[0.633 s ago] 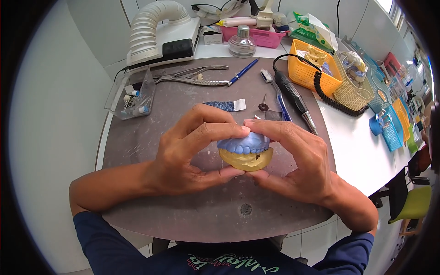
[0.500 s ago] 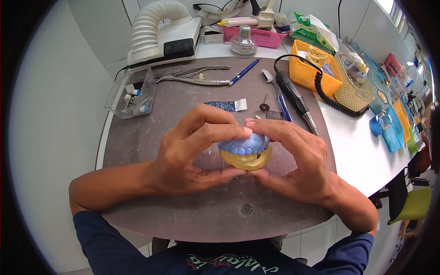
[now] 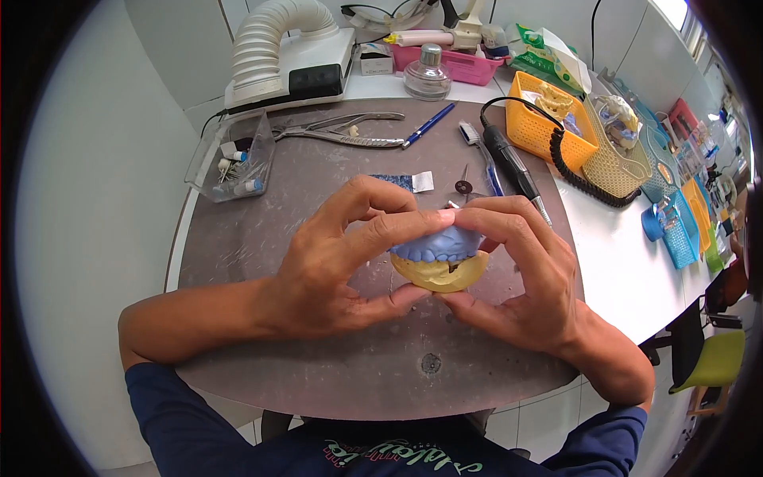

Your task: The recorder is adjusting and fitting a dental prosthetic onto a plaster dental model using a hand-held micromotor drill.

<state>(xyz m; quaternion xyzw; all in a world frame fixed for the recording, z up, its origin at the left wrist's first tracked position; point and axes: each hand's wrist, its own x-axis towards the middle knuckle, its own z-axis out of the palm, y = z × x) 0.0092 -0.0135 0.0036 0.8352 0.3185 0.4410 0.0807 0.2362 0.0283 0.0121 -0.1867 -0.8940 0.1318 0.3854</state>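
A blue upper dental cast (image 3: 435,246) rests tooth side down on a yellow lower dental cast (image 3: 433,275), over the middle of the work board. My left hand (image 3: 338,266) grips the pair from the left, fingers on top of the blue cast and thumb under the yellow one. From the right, my right hand (image 3: 528,278) holds them the same way. A dark gap shows in the yellow cast's right side. Just beyond my fingers lie a blue-and-white strip (image 3: 409,182) and a small dark disc on a shank (image 3: 463,186).
Behind the casts lie metal pliers (image 3: 342,135), a blue pen (image 3: 429,125), a toothbrush (image 3: 481,155) and a corded handpiece (image 3: 513,168). A clear box of small tools (image 3: 230,167) stands at left. A glass bottle (image 3: 427,73) and an orange basket (image 3: 548,119) stand farther back.
Both casts have turned and tilted slightly and sit a little farther right. My right fingers have moved to the right along the blue cast, and more of the dark gap shows.
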